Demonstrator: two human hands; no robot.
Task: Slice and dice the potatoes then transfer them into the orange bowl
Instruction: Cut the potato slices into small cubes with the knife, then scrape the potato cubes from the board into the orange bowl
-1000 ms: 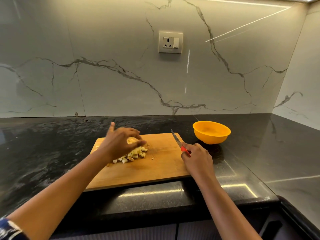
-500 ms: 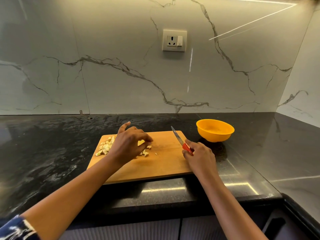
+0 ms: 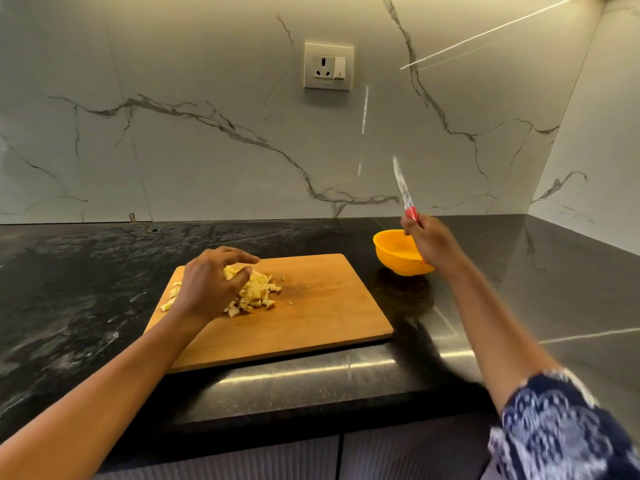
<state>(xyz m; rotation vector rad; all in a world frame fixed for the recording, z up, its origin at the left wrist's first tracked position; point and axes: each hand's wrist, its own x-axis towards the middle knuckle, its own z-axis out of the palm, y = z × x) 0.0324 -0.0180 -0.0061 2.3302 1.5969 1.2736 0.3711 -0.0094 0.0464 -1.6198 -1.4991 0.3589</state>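
Note:
A pile of diced potato lies on the left half of a wooden cutting board. My left hand is cupped over the pile, its fingers curled around the pieces on the far side. My right hand is raised in front of the orange bowl and grips a knife by its red handle, blade pointing up. The bowl stands on the counter just right of the board, partly hidden by that hand.
The board sits on a black stone counter whose front edge runs close below it. A marble wall with a power socket rises behind, and a side wall closes the corner at the right.
My right hand has lifted the knife off the board and moved right, up over the bowl. My left hand has gathered the scattered potato pieces into one pile.

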